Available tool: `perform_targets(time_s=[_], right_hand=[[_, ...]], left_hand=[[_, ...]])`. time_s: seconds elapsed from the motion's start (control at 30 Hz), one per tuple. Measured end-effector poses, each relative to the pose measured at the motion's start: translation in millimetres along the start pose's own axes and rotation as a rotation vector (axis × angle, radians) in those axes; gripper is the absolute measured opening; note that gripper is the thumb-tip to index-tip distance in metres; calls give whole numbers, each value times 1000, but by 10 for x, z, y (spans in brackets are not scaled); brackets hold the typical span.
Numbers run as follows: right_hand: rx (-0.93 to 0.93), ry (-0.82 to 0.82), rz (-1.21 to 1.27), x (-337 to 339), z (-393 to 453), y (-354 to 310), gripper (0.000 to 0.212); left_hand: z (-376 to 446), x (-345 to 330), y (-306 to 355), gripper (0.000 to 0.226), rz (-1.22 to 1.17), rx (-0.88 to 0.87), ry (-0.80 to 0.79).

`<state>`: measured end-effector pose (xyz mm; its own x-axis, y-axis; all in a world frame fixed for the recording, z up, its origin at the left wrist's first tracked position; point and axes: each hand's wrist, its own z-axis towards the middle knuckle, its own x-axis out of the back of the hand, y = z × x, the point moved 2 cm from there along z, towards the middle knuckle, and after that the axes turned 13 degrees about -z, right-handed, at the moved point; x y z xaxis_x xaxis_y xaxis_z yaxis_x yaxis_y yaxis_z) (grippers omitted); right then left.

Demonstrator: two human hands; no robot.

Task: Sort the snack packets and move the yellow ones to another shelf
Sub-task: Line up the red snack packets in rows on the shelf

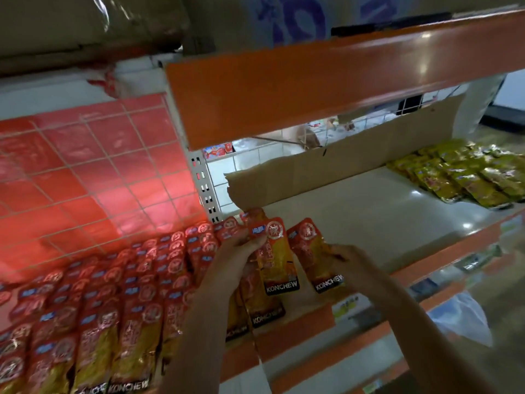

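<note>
Right of both grips, yellow packets point(466, 174) are already shelved; a red packet point(274, 251) is clutched by the left hand point(241, 257), another point(315, 251) by the right hand point(345, 263); red rows point(99, 308) are left beside.

The scene is dim and soft overall. Ceiling lights glare as white spots on the glossy orange beam point(341, 81) and the pale shelf point(383, 211). The red packets point(99, 302) at left glow oversaturated. Wide-angle distortion bends the edges, motion blur smears the corners, and both forearms sit in shadow.
</note>
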<state>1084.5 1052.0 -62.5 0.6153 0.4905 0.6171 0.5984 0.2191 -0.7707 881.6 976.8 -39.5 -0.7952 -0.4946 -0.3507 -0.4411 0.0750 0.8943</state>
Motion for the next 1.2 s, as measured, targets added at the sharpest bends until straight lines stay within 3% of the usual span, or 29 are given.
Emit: perform_targets(time_s=[0.17, 0.37, 0.57, 0.7, 0.87, 1.2], right_hand=[[78, -118, -127, 202, 389, 85, 8], [177, -312, -169, 408, 701, 43, 16], [212, -476, -235, 400, 973, -60, 27], [211, -481, -268, 305, 1126, -175, 29], [215, -461, -310, 136, 1264, -273, 10], [176, -368, -216, -108, 1432, -409, 13]], left_hand=[[324, -70, 71, 15, 73, -61, 98], [747, -32, 267, 4, 233, -103, 171], [1027, 26, 322, 19, 482, -112, 191], [1104, 7, 368, 25, 707, -199, 209], [1205, 101, 380, 29, 920, -193, 234], [1286, 202, 293, 27, 1038, -192, 213]])
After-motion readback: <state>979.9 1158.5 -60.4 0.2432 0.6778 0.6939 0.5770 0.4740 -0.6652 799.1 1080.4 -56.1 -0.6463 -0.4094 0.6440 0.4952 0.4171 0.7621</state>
